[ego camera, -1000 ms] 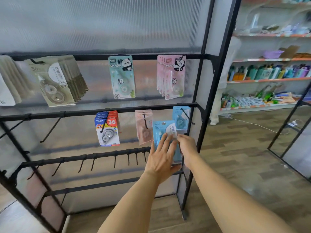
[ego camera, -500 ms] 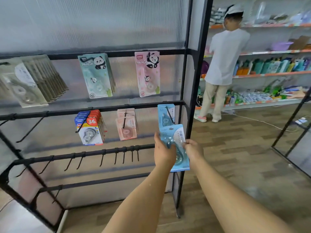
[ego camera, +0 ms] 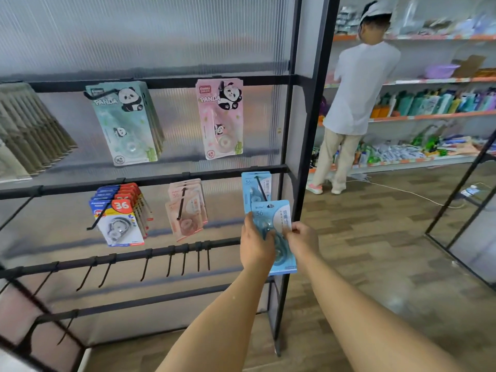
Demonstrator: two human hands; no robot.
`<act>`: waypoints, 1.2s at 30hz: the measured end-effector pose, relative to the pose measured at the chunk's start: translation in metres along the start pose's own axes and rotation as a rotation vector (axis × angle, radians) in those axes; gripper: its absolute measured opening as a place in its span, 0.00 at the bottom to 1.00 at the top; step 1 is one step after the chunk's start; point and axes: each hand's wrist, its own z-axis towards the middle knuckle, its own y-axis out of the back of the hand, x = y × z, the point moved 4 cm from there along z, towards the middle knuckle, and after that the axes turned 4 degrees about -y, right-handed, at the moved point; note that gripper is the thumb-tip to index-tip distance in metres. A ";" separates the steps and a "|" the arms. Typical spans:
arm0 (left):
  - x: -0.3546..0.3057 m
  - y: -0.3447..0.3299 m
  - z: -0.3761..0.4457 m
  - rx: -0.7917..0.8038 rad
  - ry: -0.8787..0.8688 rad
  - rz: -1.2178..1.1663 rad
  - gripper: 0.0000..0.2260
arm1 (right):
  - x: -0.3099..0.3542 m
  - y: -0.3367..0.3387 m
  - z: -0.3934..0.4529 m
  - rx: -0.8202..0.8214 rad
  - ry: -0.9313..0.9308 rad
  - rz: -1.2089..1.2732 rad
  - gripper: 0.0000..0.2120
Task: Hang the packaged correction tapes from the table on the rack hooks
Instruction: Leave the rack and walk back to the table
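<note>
Glossy blue card pack (ego camera: 279, 226), rectangular, with a clear blister over a rounded tape shell. It is held upright just below the blue packs (ego camera: 256, 187) hanging on a thin black wire hook (ego camera: 261, 188) of the rack (ego camera: 150, 175). Ribbed translucent panel behind. Left hand (ego camera: 255, 245) wraps its left edge, fingers curled on the front. Right hand (ego camera: 302, 241) pinches the right edge, apparently thumb on front.
</note>
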 end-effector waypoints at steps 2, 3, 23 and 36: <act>0.005 -0.002 -0.003 -0.013 -0.031 0.051 0.28 | -0.003 -0.001 0.003 -0.014 0.043 -0.051 0.05; 0.007 -0.003 -0.005 -0.016 -0.038 0.071 0.28 | -0.006 -0.003 0.003 -0.021 0.066 -0.079 0.05; 0.017 -0.015 0.091 0.172 -0.006 0.145 0.35 | 0.024 -0.051 0.057 0.026 0.321 -0.497 0.31; 0.029 -0.014 0.124 0.194 0.036 0.113 0.32 | 0.035 -0.065 0.083 0.080 0.354 -0.577 0.36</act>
